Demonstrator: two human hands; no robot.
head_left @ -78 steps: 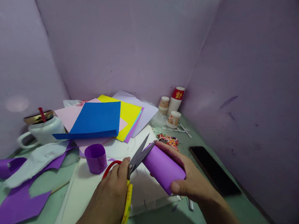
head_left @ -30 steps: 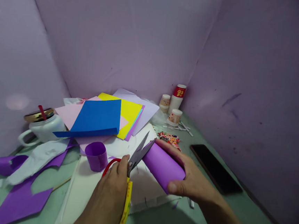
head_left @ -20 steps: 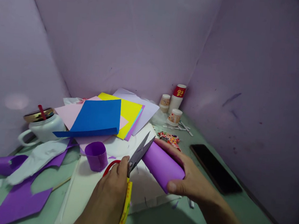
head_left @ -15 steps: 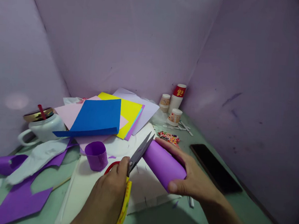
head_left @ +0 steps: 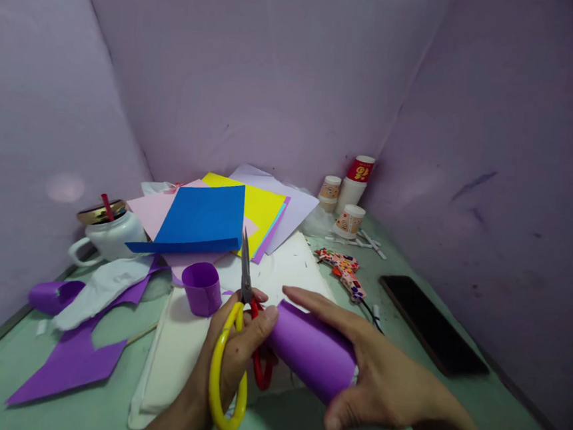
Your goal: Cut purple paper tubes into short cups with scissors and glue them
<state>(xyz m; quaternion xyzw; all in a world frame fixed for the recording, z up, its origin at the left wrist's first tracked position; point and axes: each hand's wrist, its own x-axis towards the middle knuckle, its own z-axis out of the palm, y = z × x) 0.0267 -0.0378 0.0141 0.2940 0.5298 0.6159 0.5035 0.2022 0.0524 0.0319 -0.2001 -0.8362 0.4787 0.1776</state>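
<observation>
My left hand [head_left: 242, 345] is closed around a pair of scissors [head_left: 246, 272]. Their grey blades point up and away, nearly together, while the yellow and red handle loops hang below the hand. Its thumb touches the far end of a purple paper roll [head_left: 312, 352]. Around the near end of this roll curves my right hand [head_left: 378, 367], fingers along the top and thumb underneath. Something white shows at the roll's near edge. To the left, a short purple paper ring [head_left: 202, 290] stands upright on a white pad [head_left: 173, 366].
Coloured paper sheets [head_left: 206, 218] are piled at the back. On the left are a white mug [head_left: 117, 235], a white cloth-like piece [head_left: 104, 289] and purple offcuts [head_left: 72, 367]. Paper cups [head_left: 350, 222], a patterned cloth piece [head_left: 344, 270] and a black phone [head_left: 432, 325] lie rightward.
The scissors have swung so their blades point upward, away from the roll's edge, and have closed. My left thumb now meets the roll, which has shifted lower. The camera view has turned slightly left.
</observation>
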